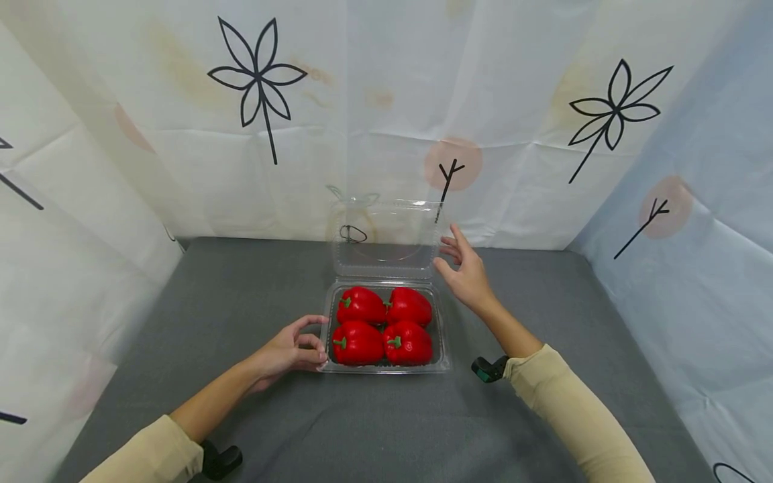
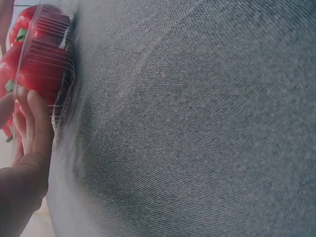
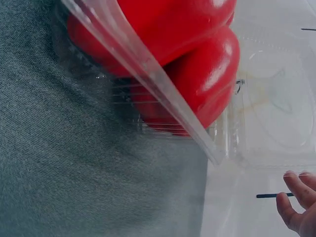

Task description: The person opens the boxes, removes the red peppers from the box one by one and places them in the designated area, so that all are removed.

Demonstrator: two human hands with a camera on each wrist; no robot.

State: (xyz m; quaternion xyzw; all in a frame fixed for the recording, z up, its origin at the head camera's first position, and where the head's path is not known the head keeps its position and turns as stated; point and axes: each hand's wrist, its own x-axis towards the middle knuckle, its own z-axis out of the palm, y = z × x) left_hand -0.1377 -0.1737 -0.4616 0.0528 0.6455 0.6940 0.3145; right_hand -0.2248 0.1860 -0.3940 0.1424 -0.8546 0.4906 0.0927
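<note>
Four-cornered and see-through, a clear plastic clamshell container (image 1: 445,359) lies on the grey cloth with its lid (image 1: 386,251) raised at the back. Several red bell peppers (image 1: 358,343) with green stems fill its base in two rows. My left hand (image 1: 296,349) holds the left rim of the base; in the left wrist view its fingers (image 2: 42,121) lie along the outer wall and the thumb is near the rim. Beside the raised lid's right edge is my right hand (image 1: 468,275), fingers spread and relaxed. In the right wrist view only part of that hand (image 3: 301,205) shows, near the lid.
A grey cloth (image 1: 386,429) covers the table. White curtains (image 1: 386,87) printed with plant outlines hang behind it and at both sides, close behind the raised lid. Dark wrist straps (image 1: 489,369) sit by both sleeves.
</note>
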